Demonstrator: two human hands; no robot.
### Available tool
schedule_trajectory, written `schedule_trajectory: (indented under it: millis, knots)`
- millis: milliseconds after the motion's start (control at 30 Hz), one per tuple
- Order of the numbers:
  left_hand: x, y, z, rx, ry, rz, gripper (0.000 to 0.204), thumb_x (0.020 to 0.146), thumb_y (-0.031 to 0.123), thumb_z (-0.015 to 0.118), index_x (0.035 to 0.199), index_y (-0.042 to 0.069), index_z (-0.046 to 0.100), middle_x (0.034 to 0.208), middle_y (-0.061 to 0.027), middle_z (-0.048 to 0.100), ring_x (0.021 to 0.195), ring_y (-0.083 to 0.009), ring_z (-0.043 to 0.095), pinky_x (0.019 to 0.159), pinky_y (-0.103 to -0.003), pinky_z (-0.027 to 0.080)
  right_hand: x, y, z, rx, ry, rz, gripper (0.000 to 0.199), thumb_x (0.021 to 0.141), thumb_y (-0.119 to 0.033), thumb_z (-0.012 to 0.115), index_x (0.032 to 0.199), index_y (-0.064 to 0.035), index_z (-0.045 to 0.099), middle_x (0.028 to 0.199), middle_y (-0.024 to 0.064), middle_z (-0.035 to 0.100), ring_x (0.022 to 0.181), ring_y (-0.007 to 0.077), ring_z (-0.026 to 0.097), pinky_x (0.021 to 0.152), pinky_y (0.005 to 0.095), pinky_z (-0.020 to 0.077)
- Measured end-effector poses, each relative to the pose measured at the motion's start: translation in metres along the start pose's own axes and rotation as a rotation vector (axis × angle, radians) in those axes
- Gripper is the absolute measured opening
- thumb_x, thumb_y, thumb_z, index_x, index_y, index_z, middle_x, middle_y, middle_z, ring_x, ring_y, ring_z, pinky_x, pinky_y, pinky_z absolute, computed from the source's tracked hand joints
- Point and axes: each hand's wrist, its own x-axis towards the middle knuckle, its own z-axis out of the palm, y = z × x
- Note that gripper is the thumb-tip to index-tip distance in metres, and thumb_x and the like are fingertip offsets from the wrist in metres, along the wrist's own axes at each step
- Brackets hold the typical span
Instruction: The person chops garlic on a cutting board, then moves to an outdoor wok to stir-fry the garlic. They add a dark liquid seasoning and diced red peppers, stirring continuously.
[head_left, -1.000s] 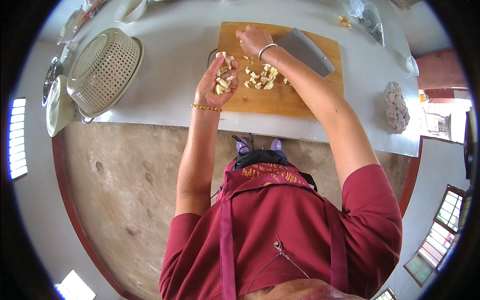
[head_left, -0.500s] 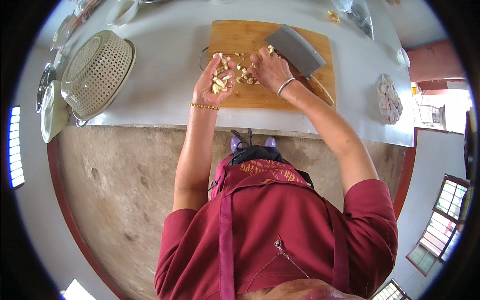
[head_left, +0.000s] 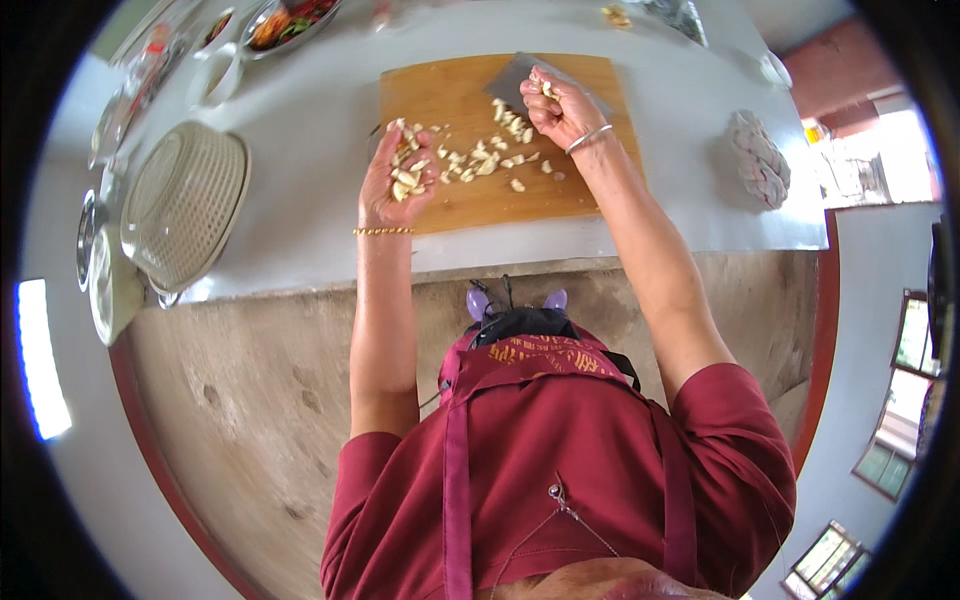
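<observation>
One grey worktop (head_left: 300, 150), bare stretch between board and basket. One pale plastic basket (head_left: 185, 205), upside down near the left edge. One wooden cutting board (head_left: 480, 195) at the front middle, its near edge close to the worktop's rim. One cleaver (head_left: 515, 75) lying at the board's far edge, partly hidden by the right hand (head_left: 560, 105), fingers curled together on a few pale pieces. Left hand (head_left: 395, 185) cupped palm-up at the board's left edge, fingers apart, holding chopped pieces. Chopped pale pieces (head_left: 480, 160), too many to count, scattered mid-board between the hands. One knotted cloth (head_left: 758, 160) right, apart.
</observation>
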Motion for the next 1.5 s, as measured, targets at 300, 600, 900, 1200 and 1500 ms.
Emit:
schedule_trajectory:
  millis: [300, 600, 900, 1200, 1500]
  knots:
    - [0.018, -0.131, 0.078, 0.111, -0.023, -0.303, 0.016, 0.091, 0.028, 0.047, 0.09, 0.013, 0.052, 0.074, -0.002, 0.044, 0.051, -0.0078, 0.035, 0.042, -0.022, 0.03, -0.228, -0.041, -0.034, 0.051, 0.016, -0.197, 0.023, 0.085, -0.029, 0.055, 0.075, -0.0106, 0.046, 0.069, -0.0017, 0.042, 0.043, 0.0011, 0.026, 0.034, 0.0129, 0.0218]
    - [0.057, -0.504, 0.125, 0.13, -0.156, -0.972, 0.019, 0.091, 0.027, 0.047, 0.088, 0.009, 0.053, 0.08, -0.0044, 0.045, 0.05, -0.0064, 0.033, 0.044, -0.021, 0.031, -0.576, -0.037, -0.199, 0.33, 0.485, -0.526, 0.016, 0.089, -0.023, 0.05, 0.079, -0.0127, 0.044, 0.067, -0.002, 0.04, 0.042, 0.0011, 0.025, 0.034, 0.0159, 0.0203]
    - [0.118, -0.786, 0.168, 0.162, -0.204, -1.249, 0.02, 0.091, 0.028, 0.046, 0.09, 0.01, 0.055, 0.082, -0.0039, 0.047, 0.052, -0.0053, 0.038, 0.045, -0.018, 0.032, -0.739, -0.138, -0.298, 0.415, 0.59, -0.778, 0.014, 0.09, -0.023, 0.049, 0.084, -0.0106, 0.045, 0.07, -0.0006, 0.04, 0.041, 0.0011, 0.024, 0.033, 0.0145, 0.0189]
    - [0.293, -1.033, 0.228, 0.165, -0.228, -1.308, 0.021, 0.09, 0.029, 0.049, 0.088, 0.009, 0.054, 0.079, -0.0057, 0.048, 0.05, -0.0071, 0.04, 0.043, -0.02, 0.032, -0.828, -0.385, -0.486, 0.349, 0.527, -0.97, 0.016, 0.091, -0.023, 0.046, 0.081, -0.0111, 0.043, 0.069, -0.002, 0.04, 0.039, 0.001, 0.022, 0.034, 0.016, 0.0194]
    - [0.491, -1.23, 0.356, 0.121, -0.231, -1.325, 0.024, 0.091, 0.03, 0.047, 0.089, 0.007, 0.053, 0.077, -0.006, 0.049, 0.05, -0.0077, 0.041, 0.043, -0.022, 0.035, -0.971, -0.501, -0.648, 0.822, 0.627, -1.369, 0.012, 0.092, -0.017, 0.041, 0.083, -0.0094, 0.043, 0.066, -0.001, 0.038, 0.041, 0.0047, 0.027, 0.036, 0.0215, 0.0202]
